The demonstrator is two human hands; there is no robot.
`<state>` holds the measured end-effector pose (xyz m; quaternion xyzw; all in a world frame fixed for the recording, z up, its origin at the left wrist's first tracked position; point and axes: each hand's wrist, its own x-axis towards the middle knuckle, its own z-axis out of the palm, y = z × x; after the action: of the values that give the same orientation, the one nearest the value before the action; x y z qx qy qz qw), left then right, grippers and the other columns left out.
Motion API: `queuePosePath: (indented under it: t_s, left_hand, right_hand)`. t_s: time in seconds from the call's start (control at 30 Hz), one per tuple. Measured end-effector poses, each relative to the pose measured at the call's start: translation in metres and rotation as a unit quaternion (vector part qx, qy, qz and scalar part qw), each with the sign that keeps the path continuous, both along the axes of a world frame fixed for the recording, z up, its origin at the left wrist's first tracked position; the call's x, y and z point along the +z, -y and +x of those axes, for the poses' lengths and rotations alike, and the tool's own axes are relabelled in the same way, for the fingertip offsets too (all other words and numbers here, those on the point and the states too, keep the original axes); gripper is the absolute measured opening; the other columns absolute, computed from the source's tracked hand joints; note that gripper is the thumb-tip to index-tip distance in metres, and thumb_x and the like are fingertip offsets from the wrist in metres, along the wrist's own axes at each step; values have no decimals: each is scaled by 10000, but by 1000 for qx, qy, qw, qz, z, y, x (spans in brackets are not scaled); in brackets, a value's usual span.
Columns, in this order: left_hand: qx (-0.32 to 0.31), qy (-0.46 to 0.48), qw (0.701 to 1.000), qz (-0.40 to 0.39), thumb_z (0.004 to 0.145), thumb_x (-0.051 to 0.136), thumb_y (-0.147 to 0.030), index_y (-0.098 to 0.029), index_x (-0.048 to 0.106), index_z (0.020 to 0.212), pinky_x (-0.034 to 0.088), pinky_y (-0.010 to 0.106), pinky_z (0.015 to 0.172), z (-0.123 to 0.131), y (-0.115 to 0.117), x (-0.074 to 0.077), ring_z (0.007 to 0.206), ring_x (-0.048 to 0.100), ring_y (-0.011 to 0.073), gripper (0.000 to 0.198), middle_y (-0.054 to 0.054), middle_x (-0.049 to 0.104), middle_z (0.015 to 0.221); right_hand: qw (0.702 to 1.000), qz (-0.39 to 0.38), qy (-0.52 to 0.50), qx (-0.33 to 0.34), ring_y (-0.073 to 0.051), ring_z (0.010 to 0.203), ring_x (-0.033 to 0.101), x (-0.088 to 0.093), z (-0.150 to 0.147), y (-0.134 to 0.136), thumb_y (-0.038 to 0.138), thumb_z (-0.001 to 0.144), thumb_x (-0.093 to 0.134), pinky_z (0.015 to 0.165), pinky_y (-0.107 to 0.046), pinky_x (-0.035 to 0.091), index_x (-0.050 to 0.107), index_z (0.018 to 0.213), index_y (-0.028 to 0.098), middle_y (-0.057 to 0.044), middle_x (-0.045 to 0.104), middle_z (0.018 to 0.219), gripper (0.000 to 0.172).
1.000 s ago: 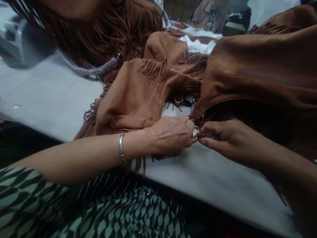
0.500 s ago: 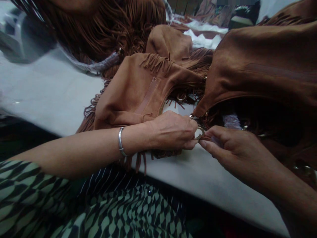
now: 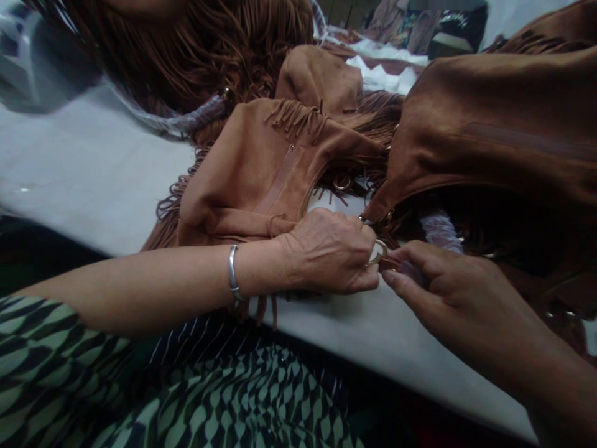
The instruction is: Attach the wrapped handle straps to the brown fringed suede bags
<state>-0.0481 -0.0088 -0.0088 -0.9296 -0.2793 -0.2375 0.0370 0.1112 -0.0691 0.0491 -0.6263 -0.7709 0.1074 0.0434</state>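
A round metal ring (image 3: 384, 248) sits between my two hands. My left hand (image 3: 329, 252), with a silver bangle at the wrist, is closed on the ring's left side; its fingertips are hidden. Facing it, my right hand (image 3: 448, 280) pinches the end of a brown strap (image 3: 389, 265) between thumb and finger, right beside the ring. Whether the strap passes through the ring I cannot tell. Behind my left hand lies a brown suede bag (image 3: 233, 174) with fringe and a zipped pocket. A larger brown bag (image 3: 466, 106) stands above my right hand.
More fringed brown bags (image 3: 261, 37) lie behind on the white table (image 3: 93, 162). A plastic-wrapped handle (image 3: 177, 121) curves at the back left. Another wrapped handle (image 3: 441, 230) is near my right hand. White paper (image 3: 382, 76) shows at the back.
Both hands have shifted slightly to the right, the ring with them. My left fist has turned a little, and my right thumb sits slightly lower on the strap. The bags are nearly unchanged.
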Motion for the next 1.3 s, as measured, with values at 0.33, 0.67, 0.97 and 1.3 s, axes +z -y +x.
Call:
queuePosePath:
  t_s: [0.33, 0.67, 0.97, 1.3]
  left_hand:
    - [-57, -20, 998, -22, 783, 421, -404, -124, 618, 691, 286, 284, 437, -3, -3, 1, 553, 610, 239, 354, 113, 648, 657]
    - [-44, 2, 999, -14, 775, 406, -395, -133, 614, 665, 330, 281, 450, 0, -4, -3, 551, 612, 240, 352, 109, 653, 646]
    - [-1, 15, 1000, -1, 785, 442, -345, -111, 599, 705, 355, 290, 450, -1, 3, 0, 551, 617, 248, 292, 127, 635, 637]
    - [42, -1, 999, 31, 879, 376, -318, -122, 545, 720, 363, 305, 438, -6, 10, 2, 520, 577, 233, 303, 97, 569, 607]
  right_hand:
    - [991, -81, -101, -40, -171, 510, 548, 1, 0, 2, 299, 806, 498, 504, -288, 377, 630, 744, 181, -24, 618, 618, 187]
    - [982, -90, -151, -75, -113, 409, 425, 2, -1, -6, 278, 762, 522, 431, -250, 328, 625, 655, 174, 17, 530, 493, 182]
    - [967, -26, -202, -155, -115, 373, 449, -4, -7, 1, 299, 770, 586, 379, -249, 318, 665, 733, 162, 12, 548, 498, 163]
    - [958, 129, -187, -174, -161, 514, 589, -17, -23, 12, 266, 806, 607, 443, -272, 414, 673, 830, 173, -26, 643, 641, 117]
